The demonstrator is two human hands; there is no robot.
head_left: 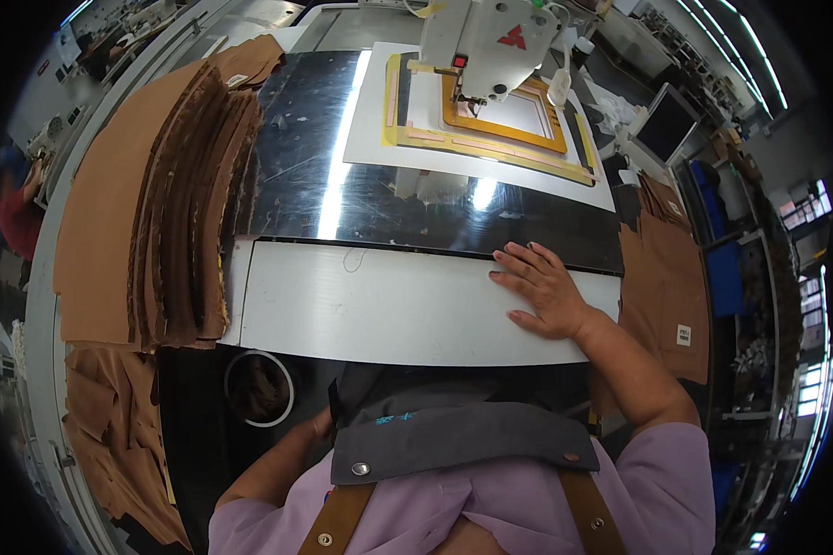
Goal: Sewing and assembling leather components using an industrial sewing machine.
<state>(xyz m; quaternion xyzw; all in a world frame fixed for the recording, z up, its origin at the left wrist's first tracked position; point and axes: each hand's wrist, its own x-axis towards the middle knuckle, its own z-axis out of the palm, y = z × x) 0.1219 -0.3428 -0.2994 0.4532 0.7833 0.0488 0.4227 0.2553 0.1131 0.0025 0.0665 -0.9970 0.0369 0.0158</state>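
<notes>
My right hand [539, 291] lies open on the white board [370, 314], fingers spread near its back edge beside the dark metal plate [296, 176]. My left hand [320, 422] is low beside my apron [463, 435], below the board's front edge; its fingers are hidden. Behind the plate's middle, a sewing machine head [481, 37] stands over an orange frame [555, 129], set on a white sheet [370, 102] with yellow tape. Layered brown leather pieces [111, 213] are stacked left of the plate and board.
More brown pieces hang at right [662, 296] and lie lower left [111, 425]. A round bin [287, 388] holding scraps sits below the board. A dark screen [666, 125] and shelving with blue bins [722, 277] are at right. A person in red [17, 222] is at far left.
</notes>
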